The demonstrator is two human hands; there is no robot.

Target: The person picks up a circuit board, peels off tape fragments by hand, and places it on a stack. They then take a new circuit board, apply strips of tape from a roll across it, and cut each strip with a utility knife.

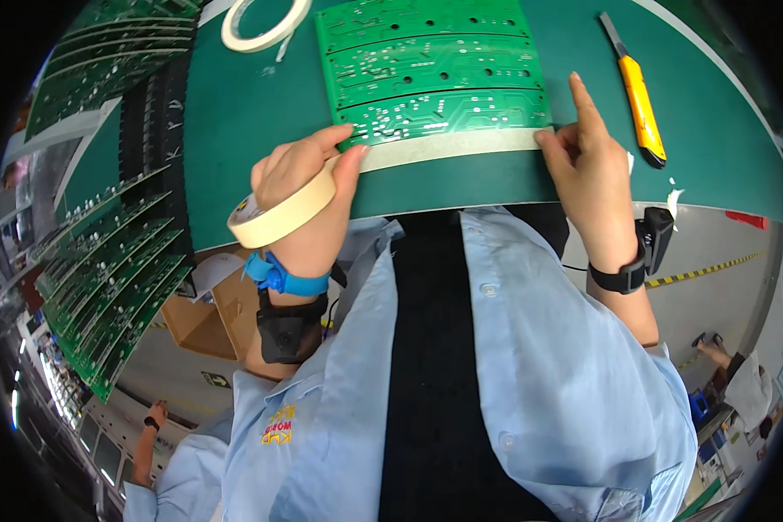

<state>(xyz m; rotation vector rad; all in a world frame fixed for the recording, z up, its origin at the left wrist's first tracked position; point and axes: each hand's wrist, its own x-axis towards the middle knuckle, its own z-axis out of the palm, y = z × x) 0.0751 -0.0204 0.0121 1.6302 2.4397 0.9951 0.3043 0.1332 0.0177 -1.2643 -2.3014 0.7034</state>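
Observation:
My left hand [297, 172] is closed on a roll of cream masking tape [280, 222], with its thumb and forefinger at the near left corner of a green circuit board panel [433, 74]. From the roll, a strip of tape [452, 148] stretches along the panel's near edge to the right. At the near right corner, my right hand [596, 178] grips the strip's end with its thumb against curled fingers, while its forefinger points away from me. Whether the strip is stuck down along its whole length I cannot tell.
A yellow utility knife [642, 109] with its blade out lies on the green mat [244, 113], right of the panel. Another tape roll [235, 39] rests at the far left. Circuit boards stand in a black rack [152, 130] along the left. Tape scraps [674, 202] lie near the right edge.

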